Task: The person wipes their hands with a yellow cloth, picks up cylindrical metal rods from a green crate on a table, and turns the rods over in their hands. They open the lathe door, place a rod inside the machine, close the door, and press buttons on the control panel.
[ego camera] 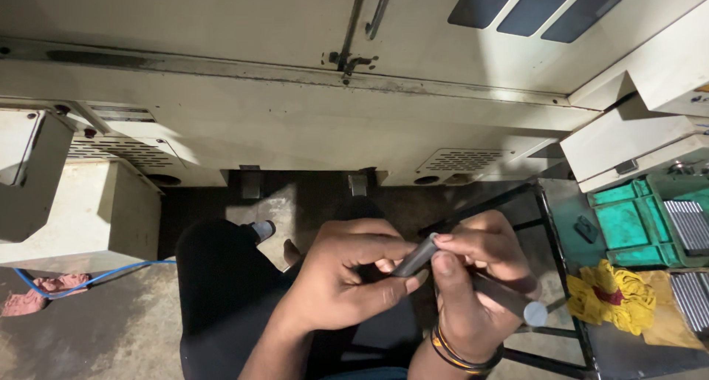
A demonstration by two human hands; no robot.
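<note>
Both of my hands hold a grey metal rod [517, 300] over my lap. My left hand [347, 280] pinches the rod's near-left end between thumb and fingers. My right hand [473, 284], with bangles on the wrist, wraps around the rod's middle, thumb pressed on its upper end. The rod's round flat end face [535, 314] sticks out to the lower right of my right hand.
A large beige machine cabinet [295, 107] fills the top. At right, a black metal stand [561, 276] carries a green tray [628, 225] with rows of grey metal rods [690, 225] and a yellow cloth [617, 295]. A blue hose [96, 273] lies on the concrete floor at left.
</note>
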